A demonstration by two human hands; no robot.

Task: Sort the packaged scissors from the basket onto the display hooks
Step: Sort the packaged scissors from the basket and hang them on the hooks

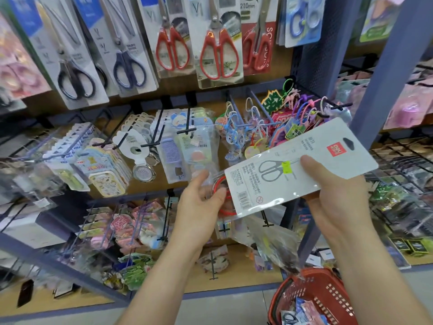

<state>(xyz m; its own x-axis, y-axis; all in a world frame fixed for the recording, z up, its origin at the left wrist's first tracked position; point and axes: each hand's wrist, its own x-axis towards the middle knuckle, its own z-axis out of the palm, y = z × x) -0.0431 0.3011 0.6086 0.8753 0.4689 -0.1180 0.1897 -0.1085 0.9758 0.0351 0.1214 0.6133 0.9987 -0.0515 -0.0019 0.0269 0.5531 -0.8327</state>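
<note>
A person holds a pack of scissors in both hands before a shop display.

The blue metal display rack fills the far side, its top row hung with carded red-handled and black-handled scissors. A red plastic shopping basket sits near, low on the right. Between them, the flat white card pack of red-handled scissors lies tilted, printed back up. The right hand grips its middle; the left hand pinches the handle end.
</note>
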